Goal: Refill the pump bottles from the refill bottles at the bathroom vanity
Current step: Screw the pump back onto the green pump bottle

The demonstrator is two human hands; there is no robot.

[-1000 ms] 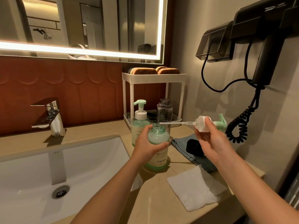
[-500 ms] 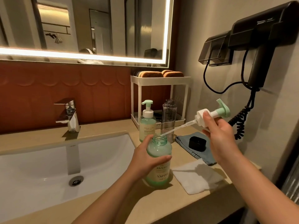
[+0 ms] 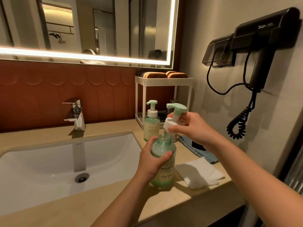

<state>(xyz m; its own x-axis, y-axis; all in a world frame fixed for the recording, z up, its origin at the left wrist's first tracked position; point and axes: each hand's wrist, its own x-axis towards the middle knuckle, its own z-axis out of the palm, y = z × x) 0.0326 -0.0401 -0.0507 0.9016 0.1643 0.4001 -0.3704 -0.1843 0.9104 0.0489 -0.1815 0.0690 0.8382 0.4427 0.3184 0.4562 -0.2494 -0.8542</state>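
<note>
My left hand (image 3: 151,163) grips an uncapped pale green pump bottle (image 3: 164,174) standing on the beige vanity counter (image 3: 180,197) beside the sink. My right hand (image 3: 191,126) pinches the white and green pump head (image 3: 173,117) upright just above the bottle's open neck, its dip tube reaching down into the neck. A second green pump bottle (image 3: 151,122), capped, stands behind. A clear bottle (image 3: 173,104) behind the pump head is mostly hidden.
A white sink basin (image 3: 62,163) and chrome tap (image 3: 76,113) lie to the left. A folded white cloth (image 3: 199,175) and a blue cloth (image 3: 205,153) with a black object lie right of the bottle. A white two-tier rack (image 3: 164,81) stands behind. A wall hair dryer (image 3: 262,46) hangs with its coiled cord.
My right hand swung the pump head from sideways at the right to upright over the bottle, and its tube now enters the neck. The left hand keeps hold of the bottle.
</note>
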